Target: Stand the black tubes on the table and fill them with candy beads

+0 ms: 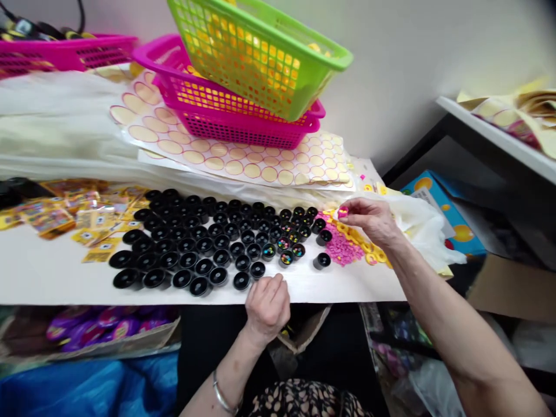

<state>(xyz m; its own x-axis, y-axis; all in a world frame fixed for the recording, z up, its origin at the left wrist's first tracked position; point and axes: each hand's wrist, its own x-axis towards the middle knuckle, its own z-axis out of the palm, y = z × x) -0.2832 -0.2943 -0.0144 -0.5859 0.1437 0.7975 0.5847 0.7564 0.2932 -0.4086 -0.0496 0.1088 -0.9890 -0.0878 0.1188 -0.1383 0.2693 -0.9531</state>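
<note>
My right hand point(371, 219) pinches a small bright pink piece point(343, 212) above the right end of the table. Below it lie a heap of small pink pieces point(345, 249) and a band of yellow ring-shaped pieces point(372, 256). My left hand point(267, 304) is closed in a fist at the table's front edge, beside the nearest black cups point(203, 267); whatever it may hold is hidden. Many such cups stand upright in rows. Several towards the right contain multicoloured bits, such as one cup point(285, 258). Two cups, including this one point(322, 261), stand apart near the pink heap.
Behind the cups, a green basket point(278, 69) rests tilted on a pink basket point(243, 124), both with yellow pieces. Under them lie sheets of round stickers point(252, 169). Yellow packets point(93, 217) are at left. A shelf point(499, 136) and blue box point(456, 214) stand right.
</note>
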